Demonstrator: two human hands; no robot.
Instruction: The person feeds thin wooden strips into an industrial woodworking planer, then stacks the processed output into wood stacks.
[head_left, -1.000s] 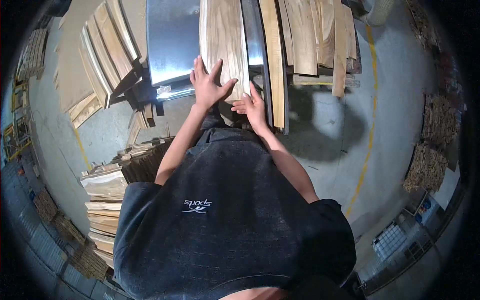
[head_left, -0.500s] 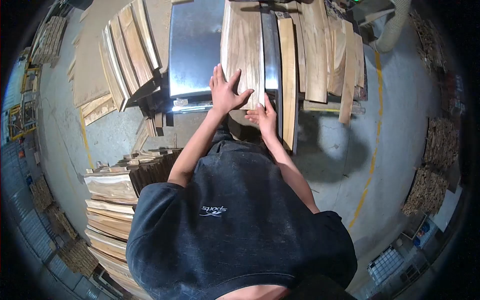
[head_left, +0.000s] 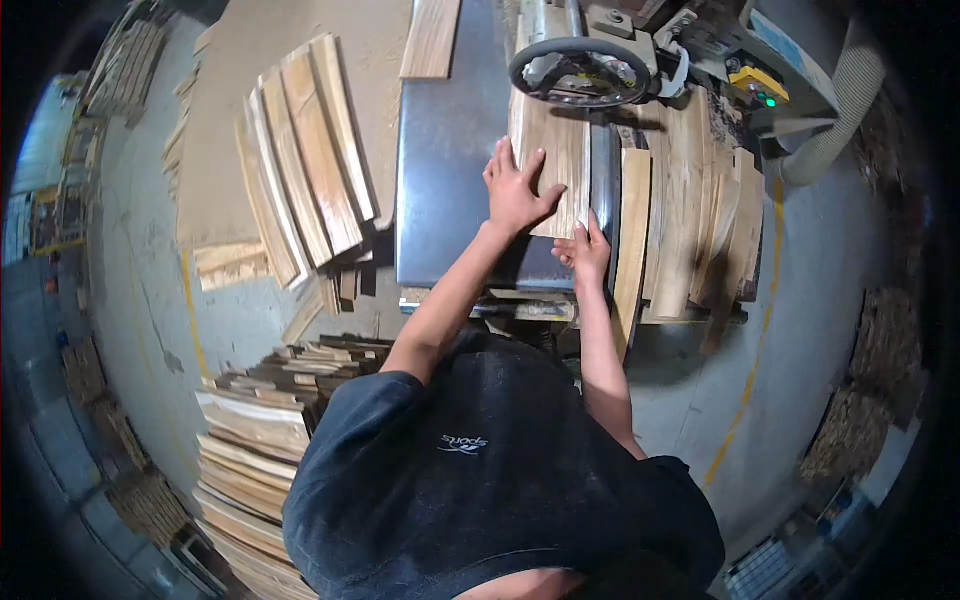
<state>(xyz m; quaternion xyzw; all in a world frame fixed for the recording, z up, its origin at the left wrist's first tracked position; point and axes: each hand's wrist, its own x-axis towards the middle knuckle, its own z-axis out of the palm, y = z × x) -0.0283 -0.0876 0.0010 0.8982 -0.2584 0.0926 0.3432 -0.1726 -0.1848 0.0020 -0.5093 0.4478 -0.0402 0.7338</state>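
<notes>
A pale wooden board (head_left: 553, 165) lies flat on the smooth metal machine table (head_left: 450, 190), its right edge along a metal guide rail (head_left: 603, 180). My left hand (head_left: 517, 195) rests on the board's left side with fingers spread. At the near right corner, my right hand (head_left: 590, 258) grips the board's end, thumb at the top and index finger along the edge. Its other fingers are curled and partly hidden. The board's far end passes beneath a black handwheel (head_left: 580, 72) and out of sight.
Several boards (head_left: 310, 150) lie on a sheet at the left. More planks (head_left: 685, 200) lie right of the rail. A tall wood stack (head_left: 250, 420) stands near my left side. Behind the planks are a yellow control box (head_left: 758, 84) and a ribbed hose (head_left: 850, 95).
Both hands have moved forward with the board, whose near end now lies farther in from the table's front edge. The view has shifted, bringing the handwheel and control box into sight.
</notes>
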